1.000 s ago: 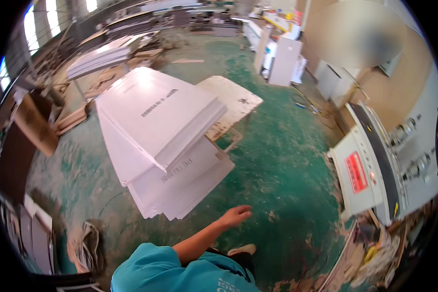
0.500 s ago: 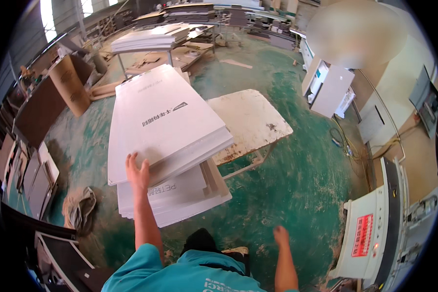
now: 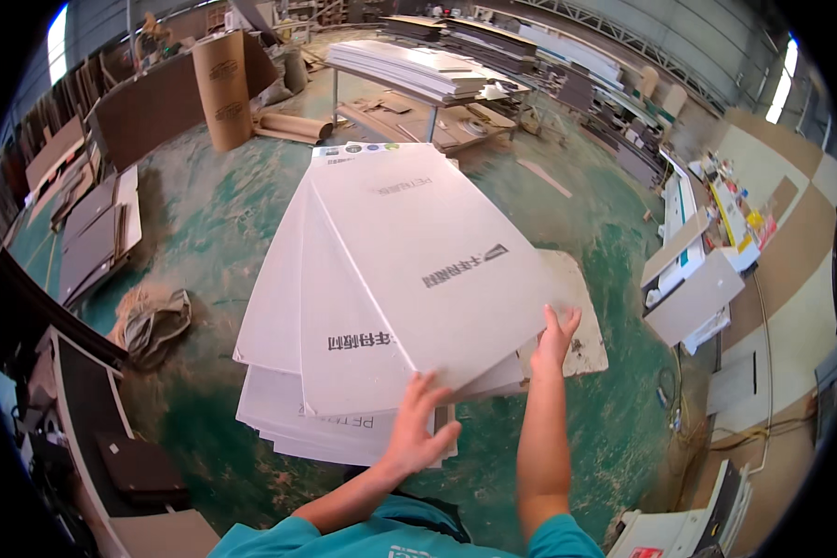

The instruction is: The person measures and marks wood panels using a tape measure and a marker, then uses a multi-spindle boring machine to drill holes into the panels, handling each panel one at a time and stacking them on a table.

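Note:
Several white printed boards lie in a fanned stack. The top white board (image 3: pixel 409 232) is turned clockwise over the white board below it (image 3: pixel 344 372). My left hand (image 3: pixel 420 430) is at the top board's near left corner, its fingertips against the edge and its thumb spread away. At the near right corner, my right hand (image 3: pixel 554 342) touches the edge with fingers apart. Neither hand is visibly wrapped round the board. More boards (image 3: pixel 279 437) form the lower stack, skewed from those above. A stained pale tabletop (image 3: pixel 581 339) shows beyond the right hand.
Another board stack (image 3: pixel 409 70) rests on a metal-legged table at the back. A brown cardboard roll (image 3: pixel 223 102) stands at the far left. A crumpled sack (image 3: pixel 158 330) lies on the green floor (image 3: pixel 214 409). Cables (image 3: pixel 674 400) and a white machine (image 3: pixel 688 521) are at right.
The top boards have swung clockwise and fanned apart. My right hand has risen from beside the body to the board's edge; my left hand has shifted to the near corner. The view has turned right.

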A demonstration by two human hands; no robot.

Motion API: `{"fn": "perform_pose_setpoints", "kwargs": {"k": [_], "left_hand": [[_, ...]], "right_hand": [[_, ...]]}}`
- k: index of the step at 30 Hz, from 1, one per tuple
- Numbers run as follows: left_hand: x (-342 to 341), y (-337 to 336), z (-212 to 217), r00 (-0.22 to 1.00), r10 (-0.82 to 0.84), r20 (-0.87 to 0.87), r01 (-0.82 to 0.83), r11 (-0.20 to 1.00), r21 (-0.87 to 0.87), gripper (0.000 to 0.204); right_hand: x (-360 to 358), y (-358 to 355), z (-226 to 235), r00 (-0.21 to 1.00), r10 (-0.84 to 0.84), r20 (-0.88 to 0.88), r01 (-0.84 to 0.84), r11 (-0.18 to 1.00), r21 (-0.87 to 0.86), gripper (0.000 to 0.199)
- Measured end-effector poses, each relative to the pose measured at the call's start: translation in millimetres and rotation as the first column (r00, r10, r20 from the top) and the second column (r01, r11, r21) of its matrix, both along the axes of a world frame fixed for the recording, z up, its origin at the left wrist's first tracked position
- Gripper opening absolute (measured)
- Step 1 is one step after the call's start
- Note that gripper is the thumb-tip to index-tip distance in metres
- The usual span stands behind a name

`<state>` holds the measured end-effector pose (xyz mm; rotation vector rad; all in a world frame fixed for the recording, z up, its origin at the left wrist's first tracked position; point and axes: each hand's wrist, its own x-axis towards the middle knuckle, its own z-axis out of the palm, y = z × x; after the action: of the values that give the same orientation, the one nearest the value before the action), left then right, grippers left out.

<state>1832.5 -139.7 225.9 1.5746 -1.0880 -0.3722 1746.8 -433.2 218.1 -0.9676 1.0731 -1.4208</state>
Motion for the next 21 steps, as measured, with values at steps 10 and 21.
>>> {"fn": "perform_pose_setpoints", "kwargs": {"k": [10,21], "left_hand": [[-44.4,10.7,-66.8,0.544,-0.519,-0.66,0.595,0.792,-0.132,0.033],[-181.5,-127.1,-216.0,-0.03,-0.248,-0.968,0.665,0.718,-0.204,0.044]], "right_hand": [[-65.6,-8.6,-29.3,0.952,0.238,0.192,-0.284,0.92,0.271,0.062],[-386.9,167.6,-41.2,0.954,0.061,0.293,-0.066,0.998,0.005,0.071]]}}
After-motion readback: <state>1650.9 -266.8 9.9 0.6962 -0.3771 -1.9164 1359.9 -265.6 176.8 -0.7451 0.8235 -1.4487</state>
